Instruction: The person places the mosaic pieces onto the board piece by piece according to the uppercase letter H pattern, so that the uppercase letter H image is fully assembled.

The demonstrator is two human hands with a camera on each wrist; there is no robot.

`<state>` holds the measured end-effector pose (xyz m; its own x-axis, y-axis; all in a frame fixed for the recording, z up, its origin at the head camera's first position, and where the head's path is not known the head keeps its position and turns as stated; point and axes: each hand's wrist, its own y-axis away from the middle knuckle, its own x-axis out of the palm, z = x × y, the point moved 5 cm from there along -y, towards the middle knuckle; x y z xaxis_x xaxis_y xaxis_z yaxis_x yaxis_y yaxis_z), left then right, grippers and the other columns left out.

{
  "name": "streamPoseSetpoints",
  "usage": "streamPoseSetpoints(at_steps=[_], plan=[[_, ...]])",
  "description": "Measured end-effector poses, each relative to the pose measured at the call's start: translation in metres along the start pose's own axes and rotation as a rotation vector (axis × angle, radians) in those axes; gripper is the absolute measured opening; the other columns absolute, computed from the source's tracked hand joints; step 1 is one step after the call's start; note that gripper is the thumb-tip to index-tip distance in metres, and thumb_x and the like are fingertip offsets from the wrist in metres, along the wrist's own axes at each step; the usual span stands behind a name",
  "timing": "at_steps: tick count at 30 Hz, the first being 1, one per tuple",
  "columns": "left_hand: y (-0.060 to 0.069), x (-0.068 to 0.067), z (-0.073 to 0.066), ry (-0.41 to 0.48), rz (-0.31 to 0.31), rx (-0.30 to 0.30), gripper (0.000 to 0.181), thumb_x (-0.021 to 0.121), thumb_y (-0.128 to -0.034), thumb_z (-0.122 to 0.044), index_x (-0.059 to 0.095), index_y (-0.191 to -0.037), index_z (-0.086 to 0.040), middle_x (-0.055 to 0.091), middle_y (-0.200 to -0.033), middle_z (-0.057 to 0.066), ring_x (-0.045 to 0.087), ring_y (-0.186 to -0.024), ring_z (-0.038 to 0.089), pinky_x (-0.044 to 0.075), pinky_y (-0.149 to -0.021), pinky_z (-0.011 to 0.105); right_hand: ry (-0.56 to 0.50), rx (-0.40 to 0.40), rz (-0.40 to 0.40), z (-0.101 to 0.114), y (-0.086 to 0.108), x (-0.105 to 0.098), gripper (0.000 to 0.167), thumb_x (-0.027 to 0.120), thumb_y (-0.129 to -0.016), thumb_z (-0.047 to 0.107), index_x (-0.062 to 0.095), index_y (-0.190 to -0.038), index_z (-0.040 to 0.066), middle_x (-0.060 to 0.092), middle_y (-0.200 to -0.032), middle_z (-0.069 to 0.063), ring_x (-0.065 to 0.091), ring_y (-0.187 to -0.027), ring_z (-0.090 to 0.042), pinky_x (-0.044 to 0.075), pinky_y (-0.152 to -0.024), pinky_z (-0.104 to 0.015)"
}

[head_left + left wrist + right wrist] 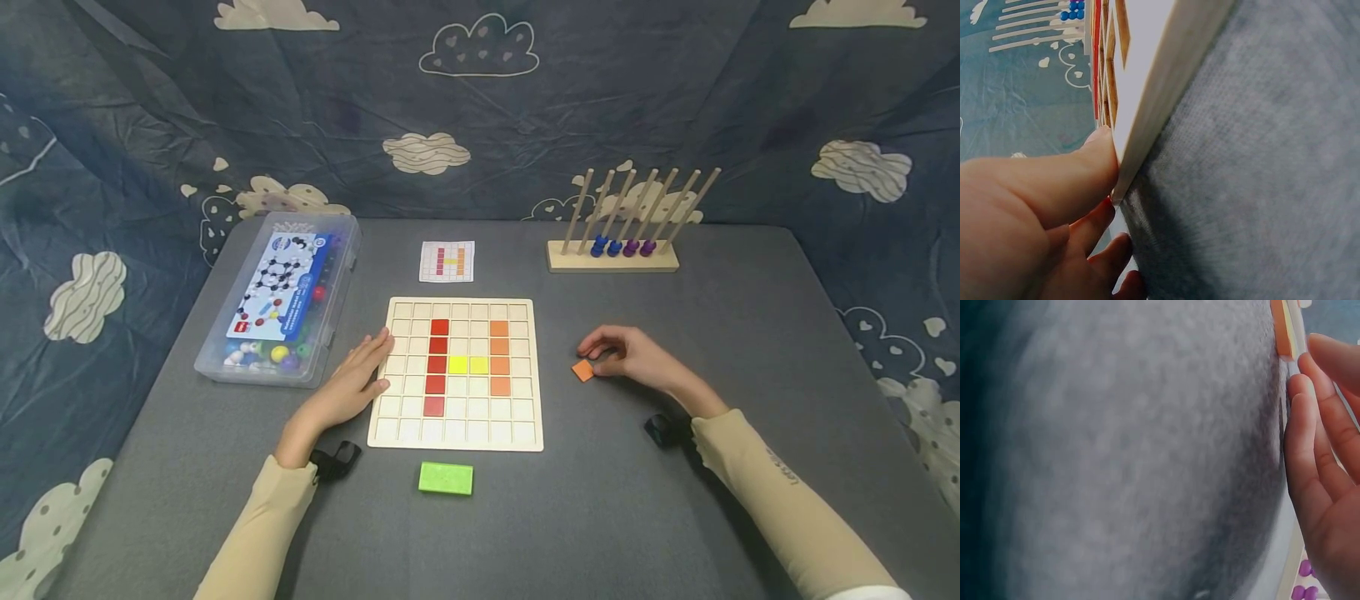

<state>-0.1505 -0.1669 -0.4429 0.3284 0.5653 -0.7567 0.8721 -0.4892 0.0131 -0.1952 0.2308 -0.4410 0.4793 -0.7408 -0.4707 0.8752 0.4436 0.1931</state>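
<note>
A square wooden grid board (468, 429) lies flat on the table. In it, several red tiles (437, 363) make one column and several orange tiles (499, 358) another, joined by two yellow tiles (468, 365). My left hand (347, 385) rests at the board's left edge with fingers extended; the left wrist view shows the thumb against the board's rim (1147, 94). Right of the board lies a loose orange tile (582, 371). My right hand (633, 360) is beside it, thumb close to its corner. In the right wrist view the fingers are not closed around this tile (1282, 331).
A small pattern card (447, 262) lies behind the board, and a green block (446, 478) in front. A lidded plastic box (273, 292) of colored pieces stands at left. At back right is a wooden peg stand (612, 260) with blue and purple beads.
</note>
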Motion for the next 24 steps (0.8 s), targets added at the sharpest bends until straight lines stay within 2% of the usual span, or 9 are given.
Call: streamPoseSetpoints(at_steps=[8,12,18,24], plan=[[0.000,0.000,-0.001,0.004,0.001,-0.002,0.060,0.053,-0.0945,-0.001,0.024,-0.145,0.012,0.015,-0.153,0.027,0.008,-0.140,0.046,0.005,-0.111,0.059,0.160,-0.060,-0.019,0.006,-0.004,0.005,0.027,0.070,-0.076,-0.010,0.068,-0.100,0.001,0.065,-0.094,-0.008,0.056,-0.084,-0.024,0.045,-0.067,-0.027],[0.000,0.000,-0.001,0.006,0.001,0.000,0.060,0.053,-0.0947,-0.001,0.024,-0.146,0.012,0.015,-0.153,0.027,0.008,-0.140,0.046,0.004,-0.111,0.059,0.197,-0.065,-0.031,0.007,-0.005,0.007,0.026,0.070,-0.074,-0.012,0.068,-0.096,0.002,0.064,-0.087,-0.005,0.055,-0.081,-0.022,0.045,-0.068,-0.029],[0.000,0.000,-0.001,0.003,-0.003,0.003,0.060,0.053,-0.0949,-0.001,0.024,-0.146,0.011,0.016,-0.153,0.027,0.009,-0.140,0.046,0.005,-0.111,0.060,0.174,-0.039,-0.019,0.008,-0.007,0.008,0.018,0.067,-0.078,-0.009,0.067,-0.093,0.001,0.061,-0.083,-0.006,0.054,-0.077,-0.021,0.046,-0.066,-0.028],[0.001,0.000,-0.001,0.007,-0.002,0.001,0.060,0.053,-0.0948,-0.001,0.024,-0.145,0.012,0.015,-0.153,0.027,0.008,-0.140,0.046,0.005,-0.111,0.060,0.079,-0.032,0.029,0.014,-0.011,0.015,0.015,0.065,-0.082,-0.006,0.066,-0.096,-0.002,0.061,-0.084,-0.008,0.055,-0.076,-0.020,0.047,-0.064,-0.026]])
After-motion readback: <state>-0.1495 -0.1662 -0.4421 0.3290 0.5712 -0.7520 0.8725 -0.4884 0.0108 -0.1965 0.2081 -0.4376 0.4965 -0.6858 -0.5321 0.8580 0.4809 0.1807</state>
